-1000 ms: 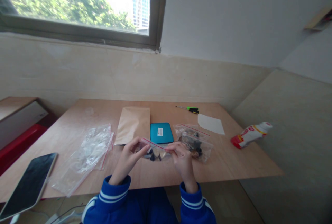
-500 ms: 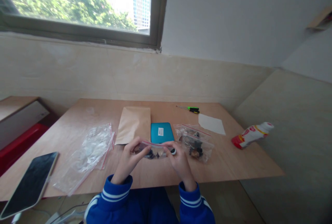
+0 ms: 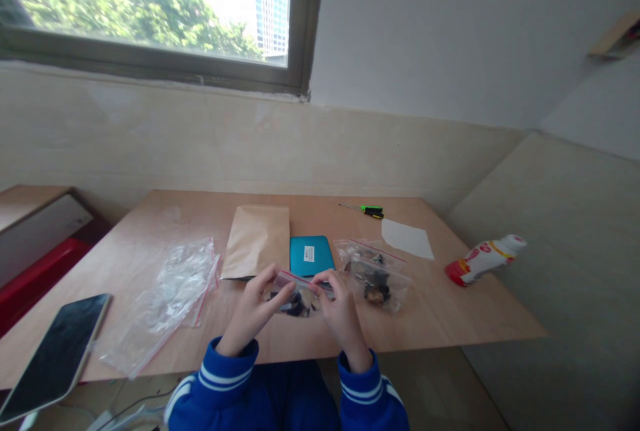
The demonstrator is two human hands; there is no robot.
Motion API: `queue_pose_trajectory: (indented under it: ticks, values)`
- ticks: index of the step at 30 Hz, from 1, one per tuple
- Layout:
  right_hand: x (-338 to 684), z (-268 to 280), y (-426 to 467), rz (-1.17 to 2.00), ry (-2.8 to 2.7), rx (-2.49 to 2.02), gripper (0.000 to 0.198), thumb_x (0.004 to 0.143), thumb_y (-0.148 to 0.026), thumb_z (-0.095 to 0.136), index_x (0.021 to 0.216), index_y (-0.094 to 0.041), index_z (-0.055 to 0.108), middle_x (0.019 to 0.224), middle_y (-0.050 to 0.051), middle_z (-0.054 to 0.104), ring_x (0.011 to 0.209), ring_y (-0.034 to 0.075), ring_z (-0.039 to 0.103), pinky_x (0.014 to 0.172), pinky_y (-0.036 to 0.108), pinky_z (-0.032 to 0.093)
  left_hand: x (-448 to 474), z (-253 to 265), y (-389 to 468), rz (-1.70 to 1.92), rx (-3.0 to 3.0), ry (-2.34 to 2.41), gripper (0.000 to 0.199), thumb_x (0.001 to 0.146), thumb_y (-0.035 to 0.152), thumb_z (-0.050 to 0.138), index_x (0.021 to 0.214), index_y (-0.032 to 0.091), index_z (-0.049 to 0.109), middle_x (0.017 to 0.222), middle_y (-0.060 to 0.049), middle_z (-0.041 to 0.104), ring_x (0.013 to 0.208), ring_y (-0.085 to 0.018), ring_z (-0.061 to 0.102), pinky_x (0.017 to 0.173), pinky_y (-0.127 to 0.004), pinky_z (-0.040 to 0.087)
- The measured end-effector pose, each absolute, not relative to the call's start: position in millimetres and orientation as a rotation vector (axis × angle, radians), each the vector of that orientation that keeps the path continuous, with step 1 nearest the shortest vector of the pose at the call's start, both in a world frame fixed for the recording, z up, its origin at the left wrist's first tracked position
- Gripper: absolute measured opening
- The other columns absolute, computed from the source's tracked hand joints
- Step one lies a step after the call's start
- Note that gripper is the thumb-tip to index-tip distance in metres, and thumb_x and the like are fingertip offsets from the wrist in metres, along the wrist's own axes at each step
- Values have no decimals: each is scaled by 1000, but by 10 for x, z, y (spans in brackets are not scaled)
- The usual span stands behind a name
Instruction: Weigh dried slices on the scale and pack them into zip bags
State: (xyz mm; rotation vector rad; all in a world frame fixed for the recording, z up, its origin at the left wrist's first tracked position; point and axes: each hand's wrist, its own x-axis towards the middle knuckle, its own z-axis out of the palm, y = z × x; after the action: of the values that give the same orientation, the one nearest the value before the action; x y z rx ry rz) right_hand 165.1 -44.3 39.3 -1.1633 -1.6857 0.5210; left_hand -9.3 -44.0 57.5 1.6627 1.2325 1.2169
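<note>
Left hand [image 3: 257, 311]: fingers pinch the zip edge of the small zip bag [image 3: 296, 294].
Right hand [image 3: 340, 311]: pinches the same edge.
Bag: held just above the table [image 3: 450, 311] (dark bits inside), before the teal box [image 3: 311, 255].

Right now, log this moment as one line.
left hand: pinching small bag | right hand: pinching same bag | bag: above table, holds small dark items | nearby: blue case, envelope
</note>
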Motion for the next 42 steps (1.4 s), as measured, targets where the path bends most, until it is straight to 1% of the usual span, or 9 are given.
queue_pose_trajectory:
  ticks: [6,9,13,20,25,31,35,38,42]
  values:
    - [1604,333,-437,589,-1635,-1179,9,91,-22,53,83,-21,55,81,1,59,82,18,58,76,30,44,-83,573,-437,1144,1674,1114,17,85,34,59,88,17,61,81,-2,66,75,-14,64,66,-23,50]
    - [1591,331,-442,638,-1640,-1167,7,92,-24,52,88,-21,57,86,2,60,86,18,58,80,30,44,-80,580,-434,1179,1664,1133,17,85,33,58,83,16,61,77,-2,66,71,-14,64,62,-23,51]
    - [1597,344,-442,617,-1668,-1157,9,92,-25,53,84,-21,57,83,2,59,84,18,57,78,30,43,-79,569,-426,1185,1672,1159,17,83,32,61,80,16,59,74,-2,67,69,-15,65,59,-23,51]
    - [1538,343,-449,492,-1673,-1192,15,91,-16,47,78,-21,52,77,1,56,78,18,53,73,30,40,-47,502,-430,1184,1739,1178,13,83,29,59,83,16,60,78,-3,67,71,-15,65,65,-25,51]
    - [1494,284,-454,458,-1659,-1227,17,89,-11,41,79,-21,50,78,2,53,79,19,52,74,31,40,-33,460,-428,1173,1784,1221,15,84,31,58,82,16,60,76,-3,65,70,-14,62,65,-25,49]
    - [1523,274,-450,661,-1654,-1206,10,93,-25,45,89,-21,53,85,4,59,83,19,58,76,32,46,-80,427,-390,1193,1716,1240,21,84,35,58,79,15,59,72,-3,64,67,-14,61,60,-25,48]
    - [1541,332,-459,754,-1685,-1211,18,91,-34,52,104,-22,56,96,5,64,90,20,61,81,32,47,-124,501,-405,1193,1694,1263,22,83,36,60,78,15,60,70,-2,64,64,-14,60,57,-23,47]
    - [1541,382,-462,666,-1713,-1203,13,91,-33,54,90,-22,59,86,3,64,83,19,60,76,30,46,-117,537,-426,1188,1688,1235,22,83,37,59,79,15,60,70,-1,64,65,-13,60,58,-23,47]
    - [1513,429,-488,528,-1780,-1185,19,91,-26,51,74,-21,55,72,0,60,72,17,55,70,28,43,-70,521,-426,1163,1683,1218,24,86,38,55,80,15,60,69,-1,62,64,-13,58,59,-23,47]
